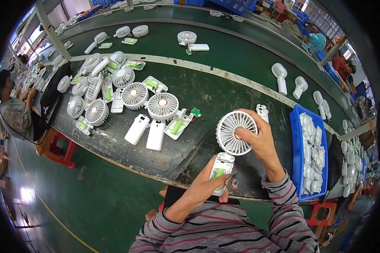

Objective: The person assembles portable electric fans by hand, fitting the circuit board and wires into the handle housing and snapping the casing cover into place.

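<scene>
Between my two hands is a white handheld fan (226, 135) with a round slatted head and an opened handle. My right hand (259, 141) grips the fan head from the right, its thumb on the orange-ringed centre. Below it, my left hand (204, 182) is closed round the handle, where a green battery cell (219, 173) and thin wires show. A small part (234, 181) hangs from the wires beside my left thumb. To the left lie two fans with orange-ringed centres, the nearer fan (163, 106) with white handle covers (137, 129) in front of it.
A blue bin (297, 156) full of white plastic pieces stands at the right. A heap of fans (93, 90) covers the table's left part. Beyond the table, a conveyor belt (240, 63) carries more fans. A co-worker (14, 105) sits at the far left, others at the right.
</scene>
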`<control>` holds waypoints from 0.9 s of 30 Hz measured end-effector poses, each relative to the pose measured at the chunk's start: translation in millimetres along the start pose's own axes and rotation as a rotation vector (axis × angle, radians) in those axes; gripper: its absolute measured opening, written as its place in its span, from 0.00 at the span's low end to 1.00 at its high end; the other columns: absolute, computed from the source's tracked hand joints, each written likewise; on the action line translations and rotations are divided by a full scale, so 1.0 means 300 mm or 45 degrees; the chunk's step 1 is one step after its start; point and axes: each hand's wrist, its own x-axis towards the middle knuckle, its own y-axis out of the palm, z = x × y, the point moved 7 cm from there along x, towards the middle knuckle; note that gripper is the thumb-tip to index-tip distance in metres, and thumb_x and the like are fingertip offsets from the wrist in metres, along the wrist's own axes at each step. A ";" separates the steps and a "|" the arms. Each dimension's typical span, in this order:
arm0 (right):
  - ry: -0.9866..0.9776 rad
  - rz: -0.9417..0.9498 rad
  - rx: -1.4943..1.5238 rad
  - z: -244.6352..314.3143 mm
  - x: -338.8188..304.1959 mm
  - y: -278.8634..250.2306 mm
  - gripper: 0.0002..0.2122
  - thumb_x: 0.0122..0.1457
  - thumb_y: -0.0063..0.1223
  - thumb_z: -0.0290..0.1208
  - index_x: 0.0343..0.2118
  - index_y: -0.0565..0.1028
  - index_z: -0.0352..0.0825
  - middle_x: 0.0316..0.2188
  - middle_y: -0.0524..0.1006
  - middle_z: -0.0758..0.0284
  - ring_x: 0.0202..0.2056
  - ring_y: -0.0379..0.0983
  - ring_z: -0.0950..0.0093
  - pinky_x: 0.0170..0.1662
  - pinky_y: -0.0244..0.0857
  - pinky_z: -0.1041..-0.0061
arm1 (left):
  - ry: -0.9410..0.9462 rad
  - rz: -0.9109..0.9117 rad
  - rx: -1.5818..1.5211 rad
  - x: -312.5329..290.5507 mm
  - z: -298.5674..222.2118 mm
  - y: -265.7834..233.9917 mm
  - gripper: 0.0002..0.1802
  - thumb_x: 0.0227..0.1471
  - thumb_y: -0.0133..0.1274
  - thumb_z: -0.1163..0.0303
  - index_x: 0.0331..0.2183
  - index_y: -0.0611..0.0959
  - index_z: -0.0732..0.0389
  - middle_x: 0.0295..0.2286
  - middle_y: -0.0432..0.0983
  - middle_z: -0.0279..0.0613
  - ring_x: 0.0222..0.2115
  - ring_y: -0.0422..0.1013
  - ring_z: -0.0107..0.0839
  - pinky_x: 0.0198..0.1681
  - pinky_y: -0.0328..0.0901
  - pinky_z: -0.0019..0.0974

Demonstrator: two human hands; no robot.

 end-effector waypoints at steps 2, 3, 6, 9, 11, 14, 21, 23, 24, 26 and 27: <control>0.015 0.019 -0.026 -0.004 0.007 0.003 0.21 0.48 0.61 0.32 0.44 0.70 0.29 0.34 0.75 0.67 0.35 0.71 0.81 0.40 0.65 0.82 | 0.016 0.031 -0.051 -0.001 0.000 0.014 0.16 0.55 0.45 0.74 0.46 0.65 0.64 0.38 0.71 0.43 0.29 0.74 0.30 0.29 0.70 0.29; 0.030 0.039 -0.055 -0.007 0.010 0.007 0.21 0.48 0.61 0.32 0.44 0.70 0.29 0.34 0.75 0.68 0.35 0.71 0.81 0.40 0.65 0.82 | 0.015 0.030 -0.050 0.004 0.002 0.007 0.16 0.55 0.45 0.74 0.46 0.65 0.64 0.38 0.71 0.43 0.29 0.74 0.30 0.29 0.70 0.29; 0.078 0.078 -0.086 0.002 0.008 0.022 0.21 0.48 0.60 0.32 0.44 0.70 0.29 0.34 0.75 0.68 0.36 0.71 0.81 0.40 0.65 0.82 | 0.263 0.081 -0.050 0.010 -0.046 -0.011 0.17 0.58 0.42 0.66 0.44 0.70 0.69 0.40 0.72 0.47 0.32 0.74 0.29 0.39 0.69 0.33; 0.161 0.203 -0.160 -0.010 0.004 0.062 0.20 0.49 0.59 0.31 0.44 0.69 0.29 0.34 0.75 0.68 0.35 0.70 0.82 0.40 0.65 0.82 | 0.097 0.033 0.123 0.024 -0.016 -0.057 0.16 0.58 0.43 0.64 0.40 0.73 0.68 0.33 0.76 0.44 0.30 0.74 0.27 0.37 0.69 0.31; 0.226 0.286 -0.264 -0.057 0.000 0.074 0.19 0.51 0.57 0.27 0.46 0.68 0.29 0.37 0.74 0.67 0.38 0.70 0.81 0.42 0.64 0.82 | 0.057 -0.078 0.237 0.040 0.012 -0.077 0.17 0.58 0.44 0.62 0.37 0.74 0.68 0.26 0.77 0.43 0.27 0.74 0.27 0.32 0.70 0.30; 0.093 0.083 0.068 -0.039 -0.031 0.054 0.19 0.51 0.54 0.22 0.47 0.67 0.29 0.41 0.72 0.64 0.42 0.69 0.78 0.45 0.63 0.80 | 0.058 -0.103 0.103 0.050 0.029 -0.096 0.18 0.57 0.45 0.60 0.37 0.74 0.68 0.26 0.77 0.45 0.24 0.74 0.29 0.28 0.71 0.30; -0.431 0.120 -0.496 0.043 -0.154 0.074 0.15 0.42 0.59 0.20 0.36 0.75 0.32 0.35 0.75 0.65 0.36 0.69 0.72 0.35 0.65 0.77 | -0.053 -0.149 -0.192 0.083 0.066 -0.151 0.18 0.60 0.37 0.62 0.36 0.74 0.68 0.27 0.76 0.49 0.25 0.75 0.36 0.28 0.72 0.32; -0.526 0.143 -0.549 0.068 -0.170 0.107 0.14 0.41 0.61 0.18 0.35 0.76 0.32 0.32 0.75 0.65 0.33 0.69 0.72 0.32 0.65 0.78 | -0.083 -0.160 -0.209 0.085 0.075 -0.138 0.18 0.60 0.37 0.62 0.37 0.74 0.68 0.27 0.76 0.49 0.25 0.75 0.35 0.28 0.72 0.32; -0.523 0.143 -0.547 0.065 -0.170 0.111 0.14 0.41 0.61 0.18 0.35 0.76 0.32 0.32 0.75 0.65 0.33 0.69 0.72 0.32 0.65 0.78 | -0.108 -0.174 -0.224 0.086 0.082 -0.134 0.18 0.60 0.37 0.62 0.37 0.74 0.68 0.27 0.76 0.49 0.25 0.75 0.35 0.28 0.73 0.32; -0.548 0.143 -0.542 0.060 -0.172 0.120 0.14 0.41 0.60 0.18 0.35 0.76 0.32 0.31 0.75 0.65 0.31 0.69 0.73 0.30 0.65 0.79 | -0.092 -0.165 -0.227 0.093 0.087 -0.129 0.18 0.60 0.37 0.63 0.37 0.74 0.68 0.28 0.76 0.48 0.25 0.76 0.35 0.28 0.73 0.31; -0.549 0.115 -0.532 0.055 -0.175 0.126 0.13 0.40 0.61 0.18 0.33 0.76 0.31 0.30 0.75 0.65 0.29 0.69 0.74 0.29 0.64 0.80 | -0.082 -0.189 -0.220 0.094 0.089 -0.129 0.17 0.60 0.37 0.63 0.37 0.74 0.68 0.28 0.76 0.48 0.25 0.76 0.35 0.28 0.73 0.31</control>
